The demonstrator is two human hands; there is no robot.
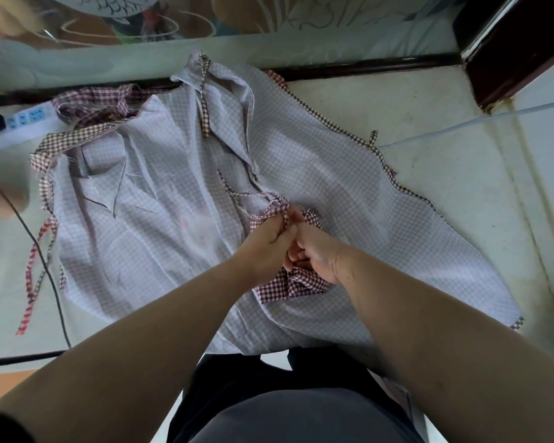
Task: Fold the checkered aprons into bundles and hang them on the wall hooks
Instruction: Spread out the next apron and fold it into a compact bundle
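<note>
A wide pale lilac checkered apron point(333, 174) lies spread and creased, pale side up, over the pale green tabletop point(429, 100). Its near edge hangs off the tabletop in front of the person. Dark checkered binding runs along the apron's right edge, and red-and-white checkered ties trail off its left edge.

On the middle of the apron sits a small folded bundle of red-and-white checkered cloth point(288, 287), its layers stacked unevenly. Both hands meet just above it. The left hand point(267, 239) has its grip curled round a narrow red-and-white checkered strap point(277, 207), which loops away across the apron toward its far side. The right hand point(317, 252) has its fingers curled in at the top of the bundle, pinching the cloth there.

Beyond the apron's far left corner lies a white power strip with blue sockets point(26, 121). A thin black cable point(48, 270) runs along the apron's left side.
</note>
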